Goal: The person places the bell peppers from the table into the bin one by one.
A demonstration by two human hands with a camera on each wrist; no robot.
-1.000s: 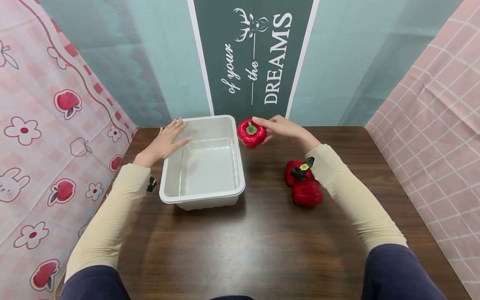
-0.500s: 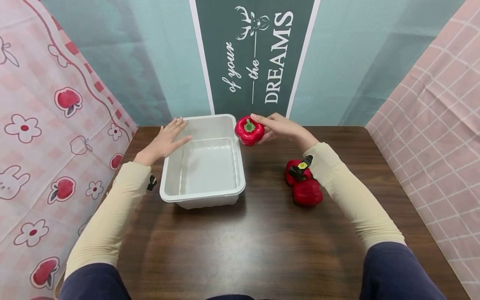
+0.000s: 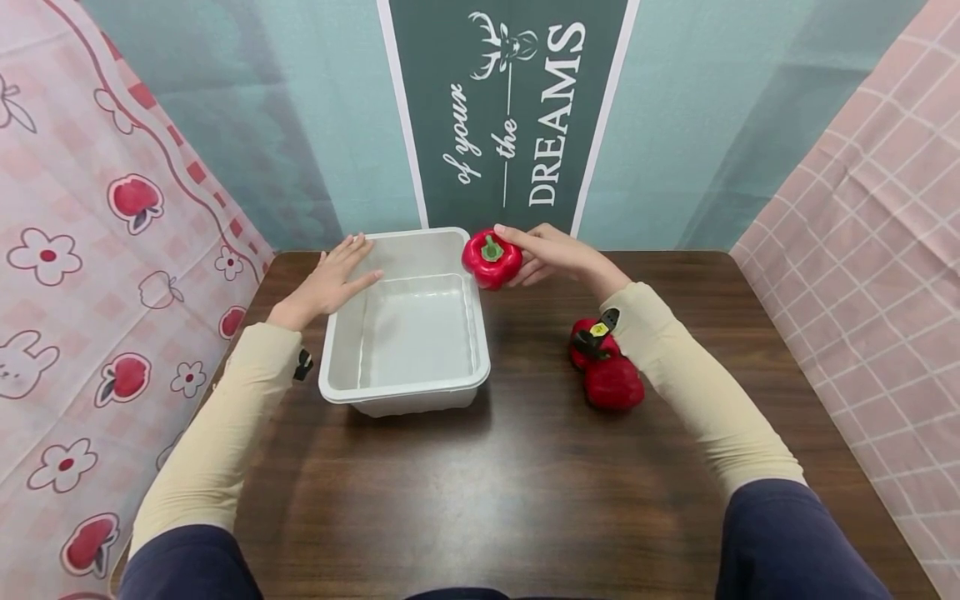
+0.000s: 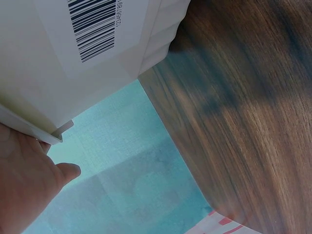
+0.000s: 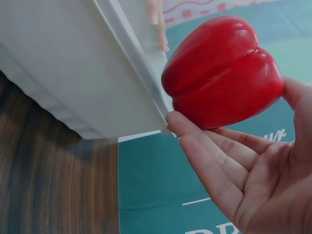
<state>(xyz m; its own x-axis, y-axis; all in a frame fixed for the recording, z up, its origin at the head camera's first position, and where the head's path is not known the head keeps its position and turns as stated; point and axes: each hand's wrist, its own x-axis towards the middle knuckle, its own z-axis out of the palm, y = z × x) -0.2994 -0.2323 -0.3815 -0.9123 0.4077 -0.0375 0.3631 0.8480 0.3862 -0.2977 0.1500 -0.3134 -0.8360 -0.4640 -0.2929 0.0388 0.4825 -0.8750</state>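
Observation:
My right hand [image 3: 551, 252] grips a glossy red bell pepper [image 3: 492, 259] with a green stem, thumb on one side and fingers beneath. In the head view the pepper overlaps the right rim of a white plastic bin [image 3: 405, 389] near its far corner. The right wrist view shows the pepper [image 5: 224, 73] close beside the rim, fingertips right at the edge. My left hand [image 3: 330, 279] rests on the bin's left rim with straight, spread fingers. In the left wrist view that hand [image 4: 29, 175] lies over the rim, above a barcode label [image 4: 95, 24] on the bin's outer wall.
Two more red bell peppers [image 3: 615, 383] lie together on the dark wooden table [image 3: 450, 500], under my right forearm and partly hidden by the wrist strap. Cloth hangs behind and at both sides, with a green printed panel [image 3: 502, 117] at the back.
My right hand has carried the red bell pepper slightly left and up, from beside the bin to overlapping its right rim in the head view. The left hand has stayed in place.

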